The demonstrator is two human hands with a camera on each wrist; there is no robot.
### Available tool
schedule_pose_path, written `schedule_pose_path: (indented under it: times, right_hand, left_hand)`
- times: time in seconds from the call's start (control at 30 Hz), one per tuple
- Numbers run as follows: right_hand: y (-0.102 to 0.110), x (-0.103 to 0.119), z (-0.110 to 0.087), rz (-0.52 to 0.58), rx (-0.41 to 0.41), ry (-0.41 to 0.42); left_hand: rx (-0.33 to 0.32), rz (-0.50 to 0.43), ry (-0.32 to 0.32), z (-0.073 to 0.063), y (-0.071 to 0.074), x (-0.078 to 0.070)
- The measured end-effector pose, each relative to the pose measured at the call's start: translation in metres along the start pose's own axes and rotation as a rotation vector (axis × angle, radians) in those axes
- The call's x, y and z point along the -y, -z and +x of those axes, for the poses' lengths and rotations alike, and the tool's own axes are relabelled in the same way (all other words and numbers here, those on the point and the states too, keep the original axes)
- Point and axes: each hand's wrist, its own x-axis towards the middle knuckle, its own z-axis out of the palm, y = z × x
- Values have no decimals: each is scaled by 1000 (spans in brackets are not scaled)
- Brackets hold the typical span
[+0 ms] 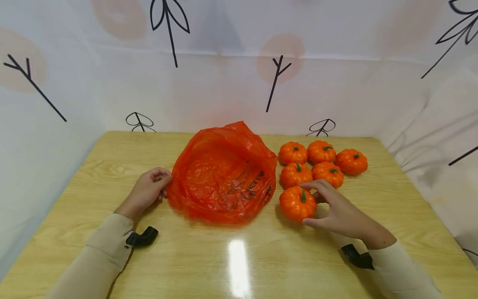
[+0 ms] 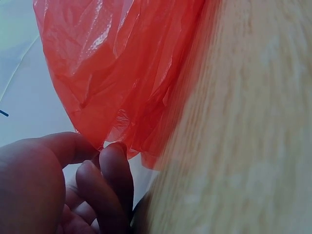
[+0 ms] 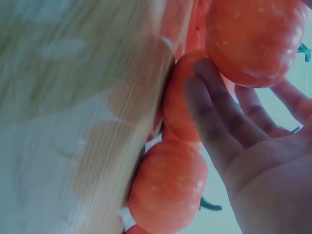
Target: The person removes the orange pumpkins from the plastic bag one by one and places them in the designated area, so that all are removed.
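Note:
An orange-red plastic bag [image 1: 224,174] with dark printing lies on the table, its mouth spread wide. My left hand [image 1: 151,189] pinches the bag's left rim; in the left wrist view, thumb and fingertips meet on the thin film [image 2: 112,87]. To the right of the bag, my right hand [image 1: 336,209] grips a small orange pumpkin [image 1: 297,204] with a green stem, between thumb and fingers. The right wrist view shows that pumpkin [image 3: 256,41] raised off the tabletop. Several similar pumpkins [image 1: 321,152] sit grouped behind the right hand, one [image 3: 168,187] close below its fingers.
The light wood table [image 1: 186,265] carries everything and reaches back to a white patterned cloth [image 1: 224,91]. More cloth [image 1: 33,137] hangs at the left side. A black wrist mount [image 1: 142,236] sits on the left sleeve, another [image 1: 357,256] on the right.

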Motion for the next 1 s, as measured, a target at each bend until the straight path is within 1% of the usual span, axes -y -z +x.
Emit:
schedule_pose_path:
  times: [0.1, 0.37, 0.5, 0.6, 0.73, 0.8, 0.9, 0.93, 1.0]
  right_hand:
    - [2, -3, -2, -12, 22, -22]
    - [0, -10, -1, -20, 84, -32]
    - [0, -12, 1, -36, 85, -33]
    - [0, -12, 2, -38, 87, -35]
    - [1, -10, 1, -28, 89, -57]
    - [3, -8, 1, -37, 65, -72]
    - [7, -4, 2, -75, -10, -104]
    - [9, -2, 3, -92, -45, -109]
    - [10, 0, 4, -128, -123, -122]
  left_hand:
    - [8, -20, 4, 1, -1, 2]
    - [5, -23, -11, 4, -1, 3]
    - [2, -30, -7, 5, 0, 2]
    - [-6, -19, -2, 4, 1, 3]
    - [-11, -24, 3, 2, 2, 4]
    - [-18, -38, 6, 1, 2, 4]
    - [-55, -55, -3, 0, 2, 1]
    - [-80, -34, -24, -1, 2, 0]
    - [-148, 44, -89, -4, 0, -5]
